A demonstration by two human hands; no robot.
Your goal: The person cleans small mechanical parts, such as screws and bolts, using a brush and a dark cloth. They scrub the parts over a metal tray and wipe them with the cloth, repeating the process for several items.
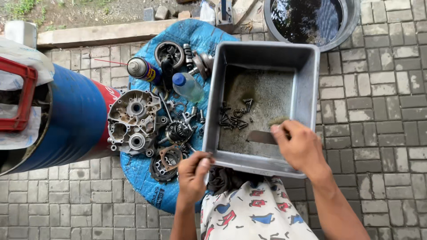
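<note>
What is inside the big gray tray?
The gray tray holds a pile of dark screws and a brush held by the right hand, which covers part of the brush.

Single view only: head-worn camera, looking almost straight down from above the person's lap. The patterned shorts [255, 213] fill the bottom centre, both forearms enter from the bottom edge, so the top of the frame is away from the person. The left hand [193, 175] and right hand [299, 144] sit low in the frame, close to the lens; the grey metal tray [307, 84] occupies the centre right at working range. The blue tarp [202, 38] with engine parts lies left of centre, the blue drum [73, 115] at the left edge. The far edge reaches a dark water basin [351, 24] and a concrete kerb [89, 34]. Paving bricks [378, 133] fill the rest. No second view, so no overlap to record.
</note>
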